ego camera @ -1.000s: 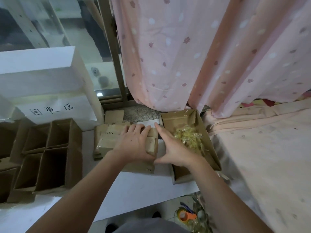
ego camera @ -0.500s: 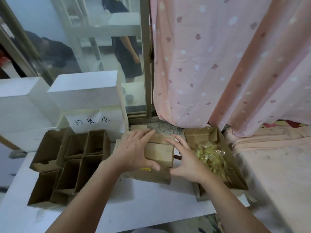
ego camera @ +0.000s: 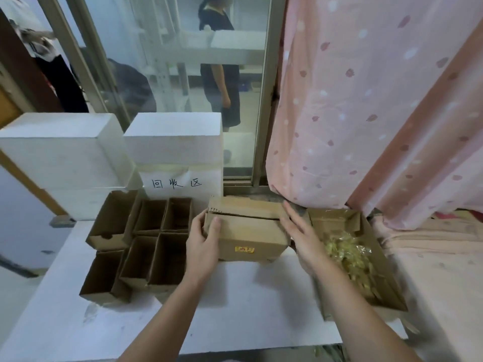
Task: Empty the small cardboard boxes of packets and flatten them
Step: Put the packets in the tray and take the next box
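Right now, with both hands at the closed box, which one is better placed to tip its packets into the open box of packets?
Probably the right hand: it lies flat against the closed box's end beside the open box of packets. The left hand grips the far end, next to the empty boxes.

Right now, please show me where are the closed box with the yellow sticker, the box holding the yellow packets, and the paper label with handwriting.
closed box [ego camera: 251, 232], head view, on its front flap.
packet box [ego camera: 337, 222], head view, on its bare far inner wall.
handwritten label [ego camera: 177, 183], head view, on the middle character.
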`<state>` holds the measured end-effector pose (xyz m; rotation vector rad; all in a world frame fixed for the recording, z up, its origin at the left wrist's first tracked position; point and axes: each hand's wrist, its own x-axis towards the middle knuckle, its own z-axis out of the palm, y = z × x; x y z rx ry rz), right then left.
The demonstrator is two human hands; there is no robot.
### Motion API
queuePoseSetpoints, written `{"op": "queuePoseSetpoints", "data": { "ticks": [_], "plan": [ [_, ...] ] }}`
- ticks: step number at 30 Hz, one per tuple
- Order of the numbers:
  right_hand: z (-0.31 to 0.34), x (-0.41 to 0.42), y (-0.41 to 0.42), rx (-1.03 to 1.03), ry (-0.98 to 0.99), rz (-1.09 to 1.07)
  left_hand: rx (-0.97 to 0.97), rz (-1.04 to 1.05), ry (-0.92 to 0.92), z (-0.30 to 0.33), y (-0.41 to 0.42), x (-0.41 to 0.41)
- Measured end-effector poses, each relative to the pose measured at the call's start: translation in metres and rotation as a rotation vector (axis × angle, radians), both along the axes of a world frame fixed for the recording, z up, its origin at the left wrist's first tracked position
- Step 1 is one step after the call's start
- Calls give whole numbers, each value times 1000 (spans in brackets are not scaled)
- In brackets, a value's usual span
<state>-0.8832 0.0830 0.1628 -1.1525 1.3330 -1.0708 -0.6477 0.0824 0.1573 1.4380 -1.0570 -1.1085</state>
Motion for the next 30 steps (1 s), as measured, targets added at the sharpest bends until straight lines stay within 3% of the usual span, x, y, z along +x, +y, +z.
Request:
{"op": "queuePoseSetpoints", "data": {
  "ticks": [3,8,14,20,23,27,30],
  "plan": [
    [-10,9,-4,16,-55,-162,28,55,55,-3,9,1],
    [-11,12,1,31,-148,-100,89,73,102,0,10,5],
    [-6,-12,14,69,-41,242,80,-334,141,7,8,27],
    [-5,-21,16,57,38,297,101,-573,37,7,-5,49],
    [-5,-15,17,4,78,215,61,-601,-12,13,-8,49],
    [-2,-10,22,-69,-109,-7,-25,-587,-27,19,-8,44],
    [4,-9,26,-128,-91,-34,-60,-608,-46,18,-6,44]
  ]
}}
